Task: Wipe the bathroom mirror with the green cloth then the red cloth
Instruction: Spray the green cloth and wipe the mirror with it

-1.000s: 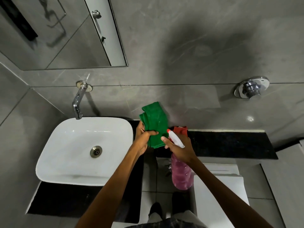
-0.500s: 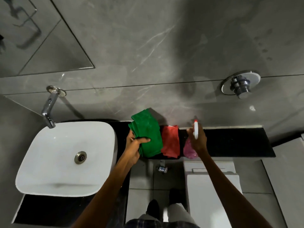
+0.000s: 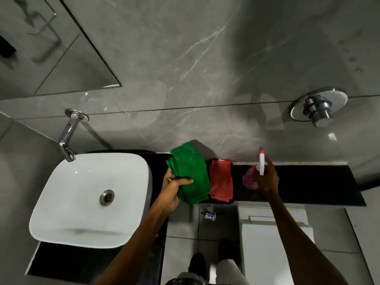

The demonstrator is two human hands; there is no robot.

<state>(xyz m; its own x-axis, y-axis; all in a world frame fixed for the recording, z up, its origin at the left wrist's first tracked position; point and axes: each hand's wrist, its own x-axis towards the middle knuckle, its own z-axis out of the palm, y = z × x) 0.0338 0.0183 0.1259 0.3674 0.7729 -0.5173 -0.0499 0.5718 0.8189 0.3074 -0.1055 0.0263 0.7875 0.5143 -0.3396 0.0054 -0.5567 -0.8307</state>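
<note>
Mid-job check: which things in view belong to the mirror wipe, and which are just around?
Job: mirror, green cloth in left hand, red cloth, spray bottle in right hand.
Just around: sink, tap, wall valve.

The right hand [image 3: 267, 177] hides most of the spray bottle [image 3: 249, 178]; the mirror [image 3: 51, 48] runs off-frame.

No text, label or number can be read anywhere.
</note>
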